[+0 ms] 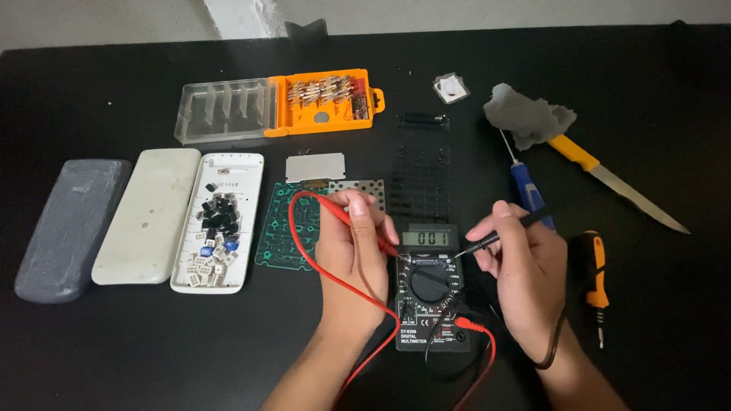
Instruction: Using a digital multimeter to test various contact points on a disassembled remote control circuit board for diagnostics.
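The left hand [354, 243] comes up from the near edge with its back turned up, fingers curled shut around a red probe [358, 225], the thumb lying along its shaft and the tip angled down to the right. The right hand [525, 270] enters from the near right, wrist bent inward, pinching a black probe [495, 237] between thumb and fingertips like a pen, its tip pointing left. Both probe tips meet just above the upper left corner of a black digital multimeter [432, 285], which lies flat on the dark surface [114, 350] between the two hands, its small grey display lit with digits, round dial in the middle, and red and black leads plugged in at its near end. The red lead [304, 251] loops out to the left and back. Just left of the left hand lies a green circuit board [278, 228]; farther left, an open white calculator shell [221, 221] filled with loose keys. To the right of the right hand rests an orange-and-black screwdriver [594, 274], and at the far side an orange bit case [304, 103].
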